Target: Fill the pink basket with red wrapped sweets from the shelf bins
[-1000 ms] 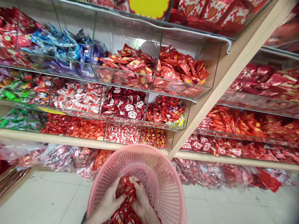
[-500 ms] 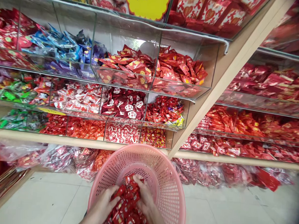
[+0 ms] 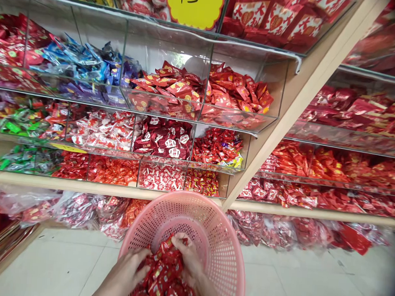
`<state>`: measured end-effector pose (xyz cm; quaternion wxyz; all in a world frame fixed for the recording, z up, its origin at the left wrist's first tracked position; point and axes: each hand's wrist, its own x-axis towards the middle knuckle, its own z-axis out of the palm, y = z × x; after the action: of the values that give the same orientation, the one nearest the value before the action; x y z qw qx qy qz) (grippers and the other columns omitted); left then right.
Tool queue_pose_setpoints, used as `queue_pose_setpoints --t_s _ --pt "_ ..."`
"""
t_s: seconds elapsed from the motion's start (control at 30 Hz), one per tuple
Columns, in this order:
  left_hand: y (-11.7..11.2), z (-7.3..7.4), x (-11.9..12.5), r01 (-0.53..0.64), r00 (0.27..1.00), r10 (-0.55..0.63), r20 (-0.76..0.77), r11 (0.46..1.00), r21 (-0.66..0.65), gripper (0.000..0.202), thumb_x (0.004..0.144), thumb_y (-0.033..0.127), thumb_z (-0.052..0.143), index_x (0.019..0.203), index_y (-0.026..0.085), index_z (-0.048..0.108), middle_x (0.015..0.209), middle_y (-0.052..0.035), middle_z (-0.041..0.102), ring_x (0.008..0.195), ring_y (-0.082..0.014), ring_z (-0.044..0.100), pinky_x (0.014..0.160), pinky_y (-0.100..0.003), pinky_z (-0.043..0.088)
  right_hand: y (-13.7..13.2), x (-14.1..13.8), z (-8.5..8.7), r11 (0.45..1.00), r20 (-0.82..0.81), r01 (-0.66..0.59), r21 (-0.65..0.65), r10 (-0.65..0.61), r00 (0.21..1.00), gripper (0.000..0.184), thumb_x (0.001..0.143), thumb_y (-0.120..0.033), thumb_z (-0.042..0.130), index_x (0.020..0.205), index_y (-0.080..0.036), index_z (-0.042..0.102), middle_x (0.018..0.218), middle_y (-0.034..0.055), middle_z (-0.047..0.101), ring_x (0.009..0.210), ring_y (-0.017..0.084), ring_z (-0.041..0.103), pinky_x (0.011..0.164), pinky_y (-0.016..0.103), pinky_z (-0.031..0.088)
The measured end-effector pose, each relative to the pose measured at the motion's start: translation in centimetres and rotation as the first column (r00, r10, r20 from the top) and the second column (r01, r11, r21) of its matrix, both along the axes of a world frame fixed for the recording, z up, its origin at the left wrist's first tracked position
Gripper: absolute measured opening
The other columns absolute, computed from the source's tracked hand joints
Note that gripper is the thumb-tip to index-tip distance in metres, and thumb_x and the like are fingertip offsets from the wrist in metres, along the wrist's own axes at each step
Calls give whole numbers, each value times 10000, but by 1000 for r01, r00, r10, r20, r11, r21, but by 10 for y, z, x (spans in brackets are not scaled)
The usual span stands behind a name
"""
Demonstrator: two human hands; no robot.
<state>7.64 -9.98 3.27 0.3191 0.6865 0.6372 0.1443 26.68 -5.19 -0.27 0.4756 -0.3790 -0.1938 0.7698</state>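
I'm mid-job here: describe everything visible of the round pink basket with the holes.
The round pink basket looks like plastic, with a smooth rim, rows of small holes through its wall and a narrower bottom. It opens up toward the camera; the frame cuts off its near edge. Small shiny red wrapped packets are heaped toward its near side, with the left hand and right hand among them. Whether either hand touches the basket, or what supports it, can't be told.
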Motion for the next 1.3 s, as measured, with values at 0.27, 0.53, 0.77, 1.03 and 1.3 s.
queue_pose_setpoints --t_s 0.27,0.53,0.77,1.03,1.3 --pt "21 -6 13 -98 939 108 326 994 -49 438 847 502 434 1132 219 609 1191 -60 646 1131 -216 565 1005 -346 403 -6 -8 -19 981 252 -58 183 10 968 261 575 -323 799 669 -172 607 606 -48 573 586 90 460 604 232 339" --pt "20 -18 23 13 906 28 423 996 -94 449 835 452 470 1162 161 572 740 10 582 738 -150 533 726 -272 431 -12 -11 -19 960 285 -149 235 78 955 241 568 -288 799 676 -171 618 640 -42 579 632 102 479 650 245 352" --pt "18 -18 14 14 944 16 329 996 -89 284 831 376 432 960 179 591 725 29 519 718 -134 489 686 -246 379 -4 -6 -33 967 327 -93 239 10 945 269 570 -323 785 727 -170 628 636 -39 573 601 101 451 618 248 332" --pt "3 -26 8 123 979 -79 187 963 -240 176 687 350 573 770 200 617 728 33 609 721 -148 533 656 -244 401 0 0 -31 961 401 -25 276 -91 911 219 582 -306 763 681 -171 622 636 -35 555 648 117 450 665 259 354" --pt "9 -5 24 60 940 2 340 983 -172 495 729 453 604 1157 206 568 993 -33 646 930 -185 573 853 -294 430 -1 -3 -34 964 381 -41 264 -65 922 189 608 -275 745 704 -171 620 627 -42 537 626 108 436 641 252 342"
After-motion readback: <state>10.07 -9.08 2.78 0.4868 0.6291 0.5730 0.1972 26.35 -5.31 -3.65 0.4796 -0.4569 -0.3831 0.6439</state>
